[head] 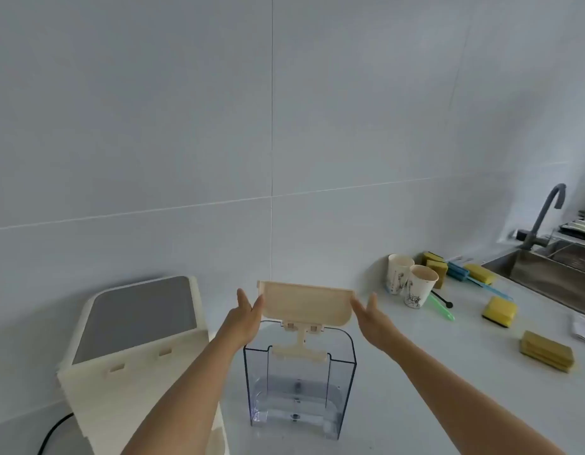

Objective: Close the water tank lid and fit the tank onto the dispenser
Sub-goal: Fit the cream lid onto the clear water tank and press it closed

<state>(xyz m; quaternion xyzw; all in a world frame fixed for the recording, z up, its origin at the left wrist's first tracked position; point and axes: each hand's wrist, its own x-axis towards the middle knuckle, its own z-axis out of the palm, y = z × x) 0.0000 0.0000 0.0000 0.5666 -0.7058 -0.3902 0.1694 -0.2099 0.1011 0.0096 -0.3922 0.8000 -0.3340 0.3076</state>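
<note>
A clear plastic water tank point(299, 385) stands upright on the white counter at centre. Its cream lid point(306, 307) is swung up on the hinge at the tank's far rim, standing nearly vertical. My left hand point(245, 320) touches the lid's left edge and my right hand point(371, 318) touches its right edge, fingers extended, pinching the lid between them. The cream dispenser point(133, 349) with a grey top panel sits to the left of the tank, apart from it.
Two paper cups point(411, 285) stand at the back right. Yellow sponges point(499, 311) and a stack of them point(547, 354) lie on the counter, with brushes near the wall. A sink point(553, 274) with a grey faucet point(547, 211) is far right. A black cable point(53, 431) runs beside the dispenser.
</note>
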